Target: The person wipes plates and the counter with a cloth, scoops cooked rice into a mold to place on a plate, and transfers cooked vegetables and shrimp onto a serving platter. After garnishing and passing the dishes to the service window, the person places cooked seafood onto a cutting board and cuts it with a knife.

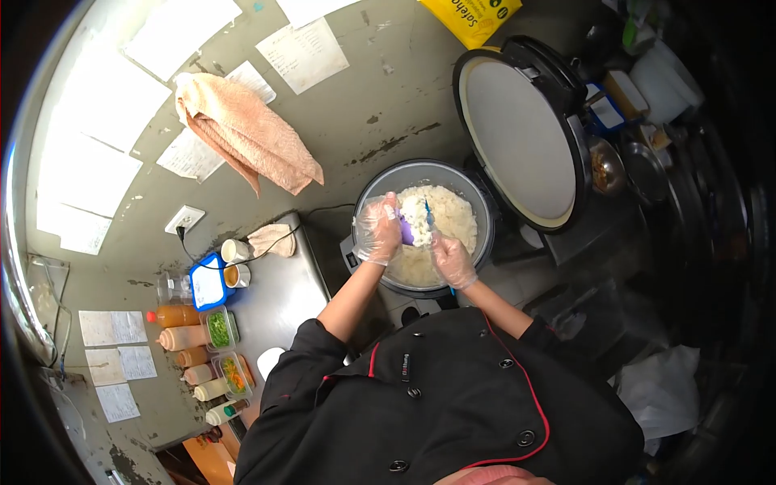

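Note:
Both of my hands wear clear plastic gloves over a large round rice cooker pot (488, 218). White cooked rice (454, 212) fills much of it. My left hand (380, 229) is closed round a small purple container (406, 229), which has a heap of rice (416, 212) at its top. In my right hand (453, 259) is a thin blue utensil (429, 212), its near end touching or beside that heap. Blue also shows below the right palm. The exact kind of utensil is hidden by the fingers and rice.
The cooker's raised lid (521, 139) stands to the right. On the left, a steel counter (283, 295) bears sauce bottles (182, 337), tubs of chopped vegetables (220, 330) and cups (236, 276). An orange towel (242, 129) hangs on the wall. A black cord crosses the counter.

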A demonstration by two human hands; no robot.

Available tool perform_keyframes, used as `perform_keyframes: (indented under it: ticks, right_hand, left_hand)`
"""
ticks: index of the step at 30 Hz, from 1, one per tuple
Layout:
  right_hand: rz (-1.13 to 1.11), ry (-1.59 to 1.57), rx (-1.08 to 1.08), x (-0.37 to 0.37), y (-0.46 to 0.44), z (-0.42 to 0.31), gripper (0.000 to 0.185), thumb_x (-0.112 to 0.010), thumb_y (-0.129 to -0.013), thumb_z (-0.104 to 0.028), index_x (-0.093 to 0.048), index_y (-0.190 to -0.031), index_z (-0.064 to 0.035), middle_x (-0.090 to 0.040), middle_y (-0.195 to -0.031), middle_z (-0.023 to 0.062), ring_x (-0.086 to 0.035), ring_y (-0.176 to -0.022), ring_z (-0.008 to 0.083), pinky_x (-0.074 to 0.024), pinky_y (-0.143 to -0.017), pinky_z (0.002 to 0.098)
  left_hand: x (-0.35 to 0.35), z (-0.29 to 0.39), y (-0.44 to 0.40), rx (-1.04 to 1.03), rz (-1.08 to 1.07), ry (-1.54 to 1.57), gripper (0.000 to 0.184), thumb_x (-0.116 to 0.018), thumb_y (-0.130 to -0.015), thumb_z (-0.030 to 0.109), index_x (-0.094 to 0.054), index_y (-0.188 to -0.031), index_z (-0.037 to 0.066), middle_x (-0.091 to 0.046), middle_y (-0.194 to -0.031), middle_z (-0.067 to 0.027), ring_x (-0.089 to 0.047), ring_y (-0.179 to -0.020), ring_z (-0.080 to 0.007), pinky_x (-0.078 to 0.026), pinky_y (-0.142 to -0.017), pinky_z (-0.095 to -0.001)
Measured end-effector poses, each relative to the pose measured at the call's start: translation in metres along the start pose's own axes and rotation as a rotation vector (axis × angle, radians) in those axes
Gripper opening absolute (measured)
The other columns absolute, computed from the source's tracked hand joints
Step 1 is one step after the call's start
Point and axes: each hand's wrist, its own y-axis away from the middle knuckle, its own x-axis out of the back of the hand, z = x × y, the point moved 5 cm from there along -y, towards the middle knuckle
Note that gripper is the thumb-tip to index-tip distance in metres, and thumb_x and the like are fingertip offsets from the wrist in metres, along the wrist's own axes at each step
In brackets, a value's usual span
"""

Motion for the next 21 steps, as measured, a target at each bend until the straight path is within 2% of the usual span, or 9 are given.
perform_keyframes:
  ticks: [2,5,8,9,12,14,15,19,21]
  right_hand:
    - [0.026,0.053,0.065,0.001,-0.001,-0.005,0.041,-0.044,-0.096,-0.027,-0.051,-0.067,0.0004,-0.040,-0.053,-0.0018,-0.036,-0.053,0.0089,-0.0348,-0.050,0.0303]
    - [-0.109,0.117,-0.018,0.006,-0.011,-0.006,0.035,-0.049,-0.093,-0.026,-0.061,-0.075,0.0017,-0.053,-0.057,0.0149,-0.049,-0.053,0.0172,-0.0418,-0.055,0.0339]
    - [-0.330,-0.001,0.034,0.023,-0.024,0.013,0.032,-0.051,-0.093,-0.028,-0.063,-0.102,-0.0004,-0.064,-0.071,0.0115,-0.056,-0.062,0.0182,-0.0469,-0.064,0.0306]
    - [-0.297,0.042,0.222,0.037,-0.029,0.008,0.036,-0.051,-0.093,-0.030,-0.055,-0.115,-0.0022,-0.065,-0.077,0.0074,-0.057,-0.067,0.0186,-0.0474,-0.069,0.0300]
    - [-0.117,-0.118,0.189,0.061,-0.032,0.017,0.039,-0.053,-0.092,-0.030,-0.049,-0.122,-0.0058,-0.056,-0.071,-0.0007,-0.051,-0.057,0.0113,-0.0438,-0.055,0.0252]
    - [-0.267,-0.478,-0.430,0.060,-0.017,0.043,0.030,-0.054,-0.092,-0.026,-0.050,-0.115,-0.0068,-0.047,-0.066,-0.0029,-0.041,-0.050,0.0048,-0.0361,-0.044,0.0186]
    - [-0.182,-0.473,-0.412,0.052,-0.019,0.043,0.022,-0.055,-0.091,-0.026,-0.051,-0.105,-0.0090,-0.043,-0.062,-0.0029,-0.036,-0.046,0.0036,-0.0277,-0.037,0.0170]
    - [-0.195,-0.609,-0.385,0.018,-0.029,0.023,0.021,-0.055,-0.091,-0.027,-0.052,-0.103,-0.0105,-0.043,-0.062,-0.0025,-0.036,-0.046,0.0043,-0.0263,-0.037,0.0184]
    - [-0.205,-0.578,-0.375,0.015,-0.036,0.020,0.017,-0.052,-0.092,-0.024,-0.054,-0.098,-0.0087,-0.045,-0.062,-0.0011,-0.039,-0.047,0.0057,-0.0306,-0.041,0.0212]
  left_hand:
    - [0.000,0.017,0.000,0.033,-0.042,-0.001,0.038,-0.050,-0.092,0.028,-0.049,-0.061,0.005,-0.045,-0.057,0.0002,-0.039,-0.054,-0.0113,-0.032,-0.050,-0.0308]
    - [0.001,0.026,-0.002,0.056,-0.117,-0.035,0.037,-0.052,-0.091,0.027,-0.049,-0.061,0.006,-0.045,-0.058,0.0011,-0.038,-0.055,-0.0094,-0.032,-0.050,-0.0292]
    - [0.004,0.010,-0.006,0.004,-0.175,-0.009,0.033,-0.053,-0.091,0.024,-0.050,-0.063,0.007,-0.045,-0.060,0.0018,-0.038,-0.056,-0.0084,-0.032,-0.050,-0.0279]
    - [0.008,0.006,-0.006,0.022,-0.177,0.043,0.032,-0.052,-0.091,0.024,-0.050,-0.064,0.007,-0.045,-0.060,0.0015,-0.038,-0.056,-0.0086,-0.032,-0.050,-0.0278]
    - [0.016,0.008,-0.011,-0.102,-0.132,0.071,0.034,-0.049,-0.093,0.024,-0.050,-0.064,0.006,-0.046,-0.060,-0.0002,-0.041,-0.055,-0.0095,-0.034,-0.051,-0.0275]
    - [0.016,0.010,-0.013,-0.199,-0.111,0.029,0.038,-0.047,-0.093,0.027,-0.050,-0.062,0.006,-0.047,-0.057,-0.0011,-0.043,-0.052,-0.0101,-0.036,-0.050,-0.0276]
    - [0.015,0.008,-0.015,-0.210,-0.131,0.010,0.039,-0.047,-0.093,0.028,-0.051,-0.062,0.006,-0.048,-0.057,-0.0012,-0.044,-0.051,-0.0101,-0.036,-0.050,-0.0273]
    - [0.006,-0.005,-0.026,-0.204,-0.312,0.116,0.036,-0.051,-0.091,0.028,-0.051,-0.062,0.007,-0.049,-0.057,0.0024,-0.040,-0.048,-0.0084,-0.033,-0.045,-0.0265]
    - [0.005,-0.013,-0.023,-0.006,-0.361,0.198,0.036,-0.053,-0.091,0.029,-0.052,-0.062,0.008,-0.047,-0.056,0.0031,-0.040,-0.048,-0.0079,-0.033,-0.045,-0.0266]
